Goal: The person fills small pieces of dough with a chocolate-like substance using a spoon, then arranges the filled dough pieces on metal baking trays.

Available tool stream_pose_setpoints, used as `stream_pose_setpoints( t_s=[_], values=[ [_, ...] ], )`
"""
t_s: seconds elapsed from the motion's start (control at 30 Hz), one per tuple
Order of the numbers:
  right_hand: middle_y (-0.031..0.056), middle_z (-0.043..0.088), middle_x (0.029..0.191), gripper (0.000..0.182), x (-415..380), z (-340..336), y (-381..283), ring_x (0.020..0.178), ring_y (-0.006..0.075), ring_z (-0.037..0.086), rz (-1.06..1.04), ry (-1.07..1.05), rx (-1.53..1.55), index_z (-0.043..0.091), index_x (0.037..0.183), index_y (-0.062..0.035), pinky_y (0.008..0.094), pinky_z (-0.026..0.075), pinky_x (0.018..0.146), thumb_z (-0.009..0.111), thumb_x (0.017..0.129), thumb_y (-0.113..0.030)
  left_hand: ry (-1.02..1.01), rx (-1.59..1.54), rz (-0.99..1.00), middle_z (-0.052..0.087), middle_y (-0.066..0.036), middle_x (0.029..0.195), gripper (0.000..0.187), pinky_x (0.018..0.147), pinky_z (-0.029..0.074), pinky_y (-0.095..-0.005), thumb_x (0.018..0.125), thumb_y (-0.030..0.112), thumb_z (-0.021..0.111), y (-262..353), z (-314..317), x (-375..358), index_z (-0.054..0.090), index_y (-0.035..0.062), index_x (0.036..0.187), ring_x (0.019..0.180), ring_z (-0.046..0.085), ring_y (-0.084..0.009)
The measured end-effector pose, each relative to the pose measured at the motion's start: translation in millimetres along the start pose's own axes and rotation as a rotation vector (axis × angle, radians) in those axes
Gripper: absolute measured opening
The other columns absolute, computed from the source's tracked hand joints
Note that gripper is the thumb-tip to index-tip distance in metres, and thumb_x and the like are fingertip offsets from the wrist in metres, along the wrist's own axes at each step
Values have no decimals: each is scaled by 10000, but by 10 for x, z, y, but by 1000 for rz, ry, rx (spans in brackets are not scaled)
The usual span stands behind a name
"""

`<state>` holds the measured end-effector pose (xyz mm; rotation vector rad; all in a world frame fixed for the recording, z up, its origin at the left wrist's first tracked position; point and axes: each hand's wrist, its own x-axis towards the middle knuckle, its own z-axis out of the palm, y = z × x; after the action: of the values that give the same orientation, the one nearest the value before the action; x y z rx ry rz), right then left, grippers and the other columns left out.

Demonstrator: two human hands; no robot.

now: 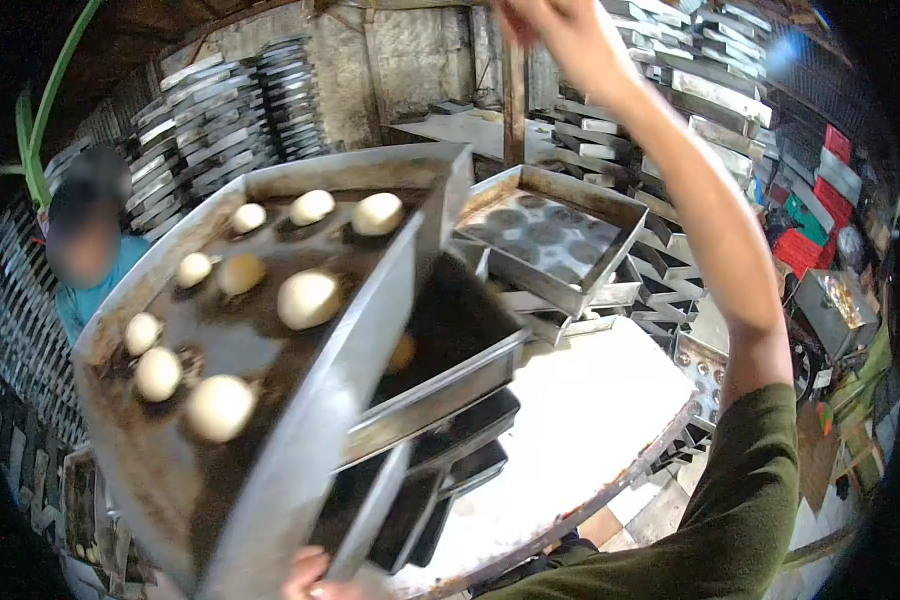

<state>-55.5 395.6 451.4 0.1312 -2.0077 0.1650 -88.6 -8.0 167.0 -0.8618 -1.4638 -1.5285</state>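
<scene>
A deep metal baking tray (250, 352) fills the left half of the view, tilted and slightly smeared by motion. Several pale round dough balls (220, 408) sit spaced out on its dark, greasy bottom; one (241, 274) looks browner. My left hand (315, 578) is closed at the tray's near lower corner, mostly cut off by the bottom edge. My right hand (558, 18) is raised high at the top edge, away from the tray. Its fingers are blurred and partly out of frame. Beneath the tilted tray is a stack of dark trays (445, 400).
A pale round-edged table (570, 430) supports the stack. Behind it lies a tray with round dark marks (545, 230). Piled trays (210, 130) line the walls. A person in a teal shirt (120, 265) stands at left. Red crates (800, 250) are at right.
</scene>
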Motion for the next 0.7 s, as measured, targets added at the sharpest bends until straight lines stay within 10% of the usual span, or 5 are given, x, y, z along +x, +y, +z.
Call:
stream_pose_setpoints(
  t_s=[0.33, 0.47, 0.53, 0.6, 0.7],
  values=[
    [192, 593, 1002, 374, -2231, 1502, 2382, 901, 235, 569, 478, -1302, 202, 564, 1043, 8, 359, 472, 747, 518, 823, -290, 238, 1706, 28, 538, -216, 1015, 411, 762, 478, -458, 920, 320, 434, 362, 416, -443, 495, -38, 1113, 881, 558, -367],
    [256, 588, 991, 390, -2150, 1675, 2303, 905, 317, 597, 337, -1506, 299, 553, 1017, 75, 371, 493, 746, 529, 743, -202, 441, 1023, -68, 523, -176, 965, 368, 763, 529, -372, 956, 251, 355, 749, 626, -987, 539, -62, 1013, 899, 559, -302],
    [307, 581, 927, 349, -2248, 2073, 2567, 933, 390, 578, 299, -990, -25, 583, 961, 92, 429, 478, 786, 475, 721, -137, 173, 1164, -4, 521, -166, 951, 302, 749, 514, -376, 945, 219, 396, 886, 606, -1356, 542, -33, 1026, 869, 557, -290],
    [294, 582, 964, 390, -2221, 2402, 2768, 932, 393, 579, 360, -875, 29, 565, 992, 119, 427, 476, 806, 482, 731, -159, 441, 154, -228, 529, -165, 965, 226, 744, 483, -385, 930, 165, 424, 877, 781, -1611, 556, -4, 1000, 859, 548, -280],
    [278, 593, 961, 379, -2097, 2909, 2920, 946, 368, 584, 85, -594, 182, 569, 1044, 77, 419, 469, 829, 478, 754, -150, 340, 324, -436, 555, -178, 1004, 249, 764, 447, -389, 926, 183, 405, 986, 914, -1910, 555, 2, 1006, 869, 534, -285]
  ],
)
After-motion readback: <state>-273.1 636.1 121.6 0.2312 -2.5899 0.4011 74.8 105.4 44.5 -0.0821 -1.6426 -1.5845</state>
